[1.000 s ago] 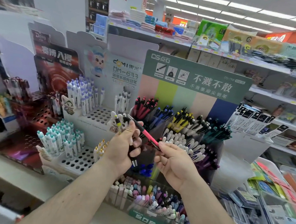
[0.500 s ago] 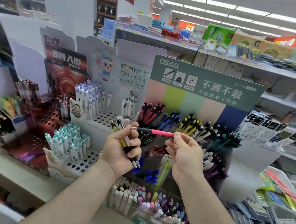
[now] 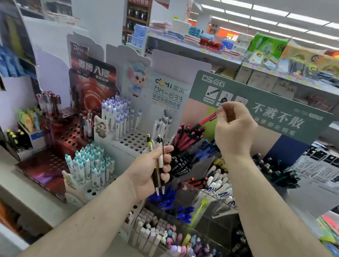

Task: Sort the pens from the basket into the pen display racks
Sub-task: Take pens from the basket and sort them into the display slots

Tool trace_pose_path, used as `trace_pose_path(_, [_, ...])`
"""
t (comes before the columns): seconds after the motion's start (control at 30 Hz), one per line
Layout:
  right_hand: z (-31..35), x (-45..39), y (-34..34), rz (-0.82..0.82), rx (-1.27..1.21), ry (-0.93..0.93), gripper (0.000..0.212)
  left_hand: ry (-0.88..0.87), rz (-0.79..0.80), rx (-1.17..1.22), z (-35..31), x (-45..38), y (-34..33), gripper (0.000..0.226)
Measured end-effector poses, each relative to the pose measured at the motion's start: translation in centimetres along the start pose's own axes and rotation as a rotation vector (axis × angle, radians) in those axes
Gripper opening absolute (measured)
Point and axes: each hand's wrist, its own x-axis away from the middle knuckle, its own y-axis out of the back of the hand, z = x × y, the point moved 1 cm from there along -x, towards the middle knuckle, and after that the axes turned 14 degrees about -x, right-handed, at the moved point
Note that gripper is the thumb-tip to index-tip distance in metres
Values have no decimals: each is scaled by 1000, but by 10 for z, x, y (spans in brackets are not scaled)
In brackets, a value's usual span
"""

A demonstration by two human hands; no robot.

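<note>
The pink pen (image 3: 207,119) is pinched at its upper end by the fingertips of the right hand (image 3: 234,129), and is held tilted, its lower end just above the compartment of pink-and-black pens (image 3: 186,136) in the green-signed rack (image 3: 264,107); two more pens, one yellow-banded (image 3: 149,145) and one white-banded (image 3: 160,147), are clasped upright in the left hand (image 3: 153,166), whose grip is curled round their barrels with the forefinger stretched over them; the basket is not seen in this view; several faults can be foreseen from here; since the pink pen is held only at one end, it could swing and be dropped among the wrong colours, the blue pens (image 3: 206,150) lying just beside the pink ones; the pink compartment looks crowded, so a pen pushed in at a slant could be stopped by its neighbours, or could lever one of them out; the loose clasp of the left hand could let one of the two pens slide down onto the trays of the lower rack (image 3: 159,239); a sleeveless forearm passing over the lower racks could also knock standing pens askew
</note>
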Motion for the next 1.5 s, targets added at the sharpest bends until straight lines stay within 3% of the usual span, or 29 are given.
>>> trace_pose_path(0.2, [-21, 4, -30, 320, 207, -142, 9, -7, 26, -23, -2, 2, 7, 27])
trace_pose_path(0.53, [-24, -4, -41, 487, 421, -307, 15, -30, 58, -121, -2, 7, 3, 27])
trace_pose_path(0.77, [-19, -11, -36, 547, 406, -390, 15, -18, 27, -151, 1, 11, -1, 8])
trace_pose_path(0.9, [6, 7, -20, 394, 188, -344, 16, -28, 36, -220, 4, 14, -1, 7])
trace_pose_path(1.0, [25, 44, -8, 413, -117, -498, 19, -31, 83, -259, 7, 15, -3, 7])
trace_pose_path(1.13, [19, 84, 5, 376, -151, -561, 15, -23, 166, -353, 17, 17, -12, 15])
trace_pose_path(1.33, [3, 88, 49, -136, -459, -757, 14, 34, 152, -474, 29, 15, -17, 24])
trace_pose_path(1.5, [-9, 98, 82, -368, -636, -888, 12, 7, 174, -224, 36, 12, -39, 27])
